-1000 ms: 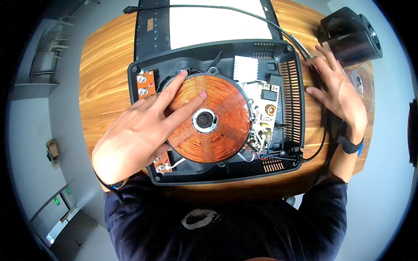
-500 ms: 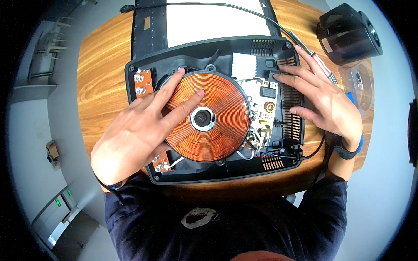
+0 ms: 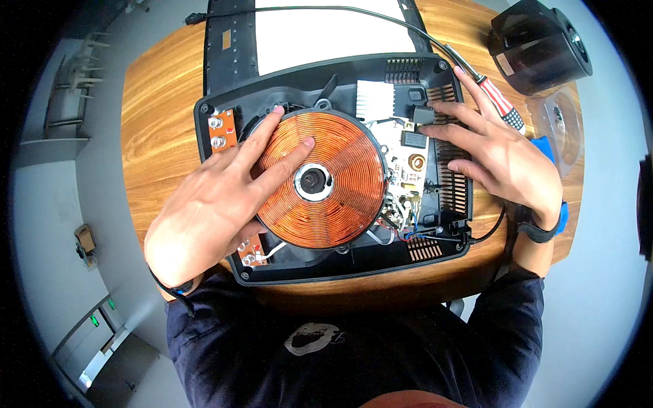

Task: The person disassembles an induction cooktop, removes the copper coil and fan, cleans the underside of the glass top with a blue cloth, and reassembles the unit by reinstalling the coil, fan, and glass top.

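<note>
An open black appliance housing [image 3: 306, 274] holds a round copper coil [image 3: 347, 211], a pale circuit board [image 3: 408, 190], a white finned heat sink [image 3: 374, 98] and orange side boards [image 3: 230, 121]. My left hand [image 3: 204, 204] lies over the coil's left side, fingers apart, two fingertips resting near its upper part. My right hand [image 3: 503, 160] spreads open over the housing's right side, fingertips at the vents and black components by the board; one finger reaches toward a soldering iron with striped handle [image 3: 502, 102]. Neither hand visibly grips anything.
A black panel with white surface [image 3: 326, 34] lies behind the housing, crossed by a black cable [image 3: 360, 11]. A black cylindrical device [image 3: 537, 54], a clear plastic dish [image 3: 564, 129] and a blue item [image 3: 544, 143] are at the right of the wooden table [image 3: 156, 122].
My right hand has moved left from beside the housing onto its right part. The housing has shifted slightly away from me and to the left. My left hand stays on the coil.
</note>
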{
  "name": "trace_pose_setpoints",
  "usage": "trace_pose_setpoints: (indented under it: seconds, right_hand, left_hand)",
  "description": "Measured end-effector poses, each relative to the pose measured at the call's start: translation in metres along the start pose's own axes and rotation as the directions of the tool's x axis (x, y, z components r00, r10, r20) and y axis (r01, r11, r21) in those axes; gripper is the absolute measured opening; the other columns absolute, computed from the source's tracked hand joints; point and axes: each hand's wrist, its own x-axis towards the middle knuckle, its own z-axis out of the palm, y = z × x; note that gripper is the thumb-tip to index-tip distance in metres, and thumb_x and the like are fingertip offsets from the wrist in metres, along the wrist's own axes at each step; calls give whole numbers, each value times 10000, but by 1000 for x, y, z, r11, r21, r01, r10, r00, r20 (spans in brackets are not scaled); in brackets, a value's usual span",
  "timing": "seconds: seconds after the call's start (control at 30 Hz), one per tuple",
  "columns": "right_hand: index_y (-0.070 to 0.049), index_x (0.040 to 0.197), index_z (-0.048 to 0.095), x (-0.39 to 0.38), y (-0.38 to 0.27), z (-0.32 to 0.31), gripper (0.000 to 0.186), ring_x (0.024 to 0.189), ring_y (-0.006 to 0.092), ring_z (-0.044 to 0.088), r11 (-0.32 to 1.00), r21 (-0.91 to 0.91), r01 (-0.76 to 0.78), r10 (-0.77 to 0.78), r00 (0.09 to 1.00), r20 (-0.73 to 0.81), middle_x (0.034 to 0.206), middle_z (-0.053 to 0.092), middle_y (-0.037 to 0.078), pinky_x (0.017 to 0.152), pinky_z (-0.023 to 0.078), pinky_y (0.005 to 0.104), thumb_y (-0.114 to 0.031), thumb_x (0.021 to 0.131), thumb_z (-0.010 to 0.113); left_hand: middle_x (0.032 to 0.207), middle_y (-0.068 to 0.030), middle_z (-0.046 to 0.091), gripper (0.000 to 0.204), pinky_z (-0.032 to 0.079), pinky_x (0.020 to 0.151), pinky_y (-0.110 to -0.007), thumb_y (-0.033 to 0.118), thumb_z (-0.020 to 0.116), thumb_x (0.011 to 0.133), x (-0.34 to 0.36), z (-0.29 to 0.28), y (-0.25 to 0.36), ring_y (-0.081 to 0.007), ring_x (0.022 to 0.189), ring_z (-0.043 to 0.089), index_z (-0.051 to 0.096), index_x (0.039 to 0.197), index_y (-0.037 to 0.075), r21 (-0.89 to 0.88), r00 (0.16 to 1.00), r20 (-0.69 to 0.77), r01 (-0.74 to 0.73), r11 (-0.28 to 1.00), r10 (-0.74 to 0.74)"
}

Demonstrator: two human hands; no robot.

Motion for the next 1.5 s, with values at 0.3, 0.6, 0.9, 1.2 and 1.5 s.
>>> trace_pose_setpoints:
  seconds: [0.3,0.6,0.9,1.2,1.5]
  right_hand:
    - [-98,1434,712,-2,-1,0,545,1716,471,255,999,-41,21,-21,1000,-8,1606,602,139,1331,411,585,-71,908,854]
    - [-95,1438,709,-2,-2,-1,553,1718,469,250,999,-33,21,-21,1000,-3,1596,603,141,1339,401,587,-62,905,853]
    - [-85,1437,706,-3,1,2,553,1718,469,247,999,-36,34,-35,999,-16,1592,604,146,1339,401,588,-64,905,855]
    - [-83,1430,704,-4,1,2,543,1717,472,247,998,-41,38,-38,999,-11,1583,605,149,1328,414,581,-62,908,852]
    - [-76,1438,698,-4,0,1,546,1713,479,249,998,-51,40,-41,999,-10,1577,605,154,1332,409,582,-64,913,846]
  left_hand:
    - [1875,-175,245,1333,577,1186,-533,-2,989,596,-1,1,0,-467,1499,576,412,1766,276,-7,1000,-8,-8,1000,8]
    - [1879,-178,229,1333,578,1191,-533,6,993,594,-1,1,1,-465,1494,583,416,1765,273,-5,1000,-8,-10,1000,10]
    - [1876,-178,238,1321,567,1208,-533,17,992,603,0,0,0,-471,1508,567,416,1765,266,-11,1000,8,-8,1000,9]
    - [1813,-272,315,1160,538,1200,-563,111,995,637,0,1,-7,-512,1481,572,529,1694,216,-22,992,-36,-118,993,117]
    - [1778,-304,348,962,503,1195,-538,223,989,695,-2,-3,0,-493,1404,588,647,1588,113,-33,976,-100,-196,980,192]
